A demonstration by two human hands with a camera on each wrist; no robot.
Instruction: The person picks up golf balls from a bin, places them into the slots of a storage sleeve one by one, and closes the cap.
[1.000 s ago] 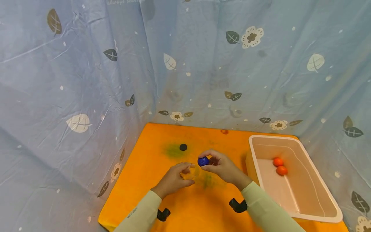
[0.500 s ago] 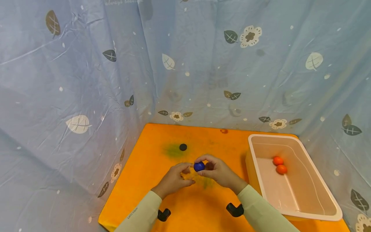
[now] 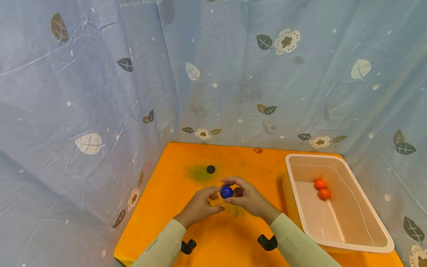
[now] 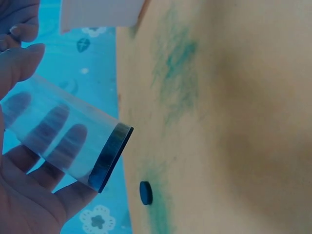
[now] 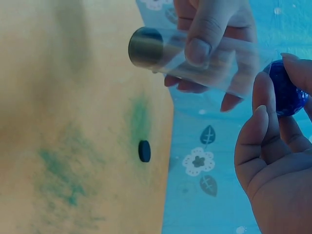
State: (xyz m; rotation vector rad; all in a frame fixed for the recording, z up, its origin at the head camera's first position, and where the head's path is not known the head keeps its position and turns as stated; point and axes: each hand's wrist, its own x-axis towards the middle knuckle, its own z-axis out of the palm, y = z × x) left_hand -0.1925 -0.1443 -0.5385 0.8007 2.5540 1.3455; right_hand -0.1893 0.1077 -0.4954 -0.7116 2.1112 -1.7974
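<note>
My left hand (image 3: 201, 207) grips a clear plastic tube (image 4: 87, 124), its thumb and fingers curled round the wall. A dark cap (image 4: 111, 158) closes the tube's lower end. At the other end, my right hand (image 3: 248, 198) pinches a shiny blue ball (image 3: 227, 192) between thumb and fingers. In the right wrist view the blue ball (image 5: 288, 90) is right at the rim of the tube (image 5: 226, 63), partly covered by fingertips. In the left wrist view the ball is hidden. Beyond the hands, a small round black lid (image 3: 211, 169) lies on the orange table.
A pale pink plastic bin (image 3: 293, 185) stands on the right of the orange table (image 3: 186, 155). Two orange balls (image 3: 320, 184) lie inside it. Blue patterned curtains (image 3: 233, 74) hang behind and along both sides.
My right hand has brought the blue ball left and slightly down to the tube's upper end. The left hand has stayed in place with the tube.
</note>
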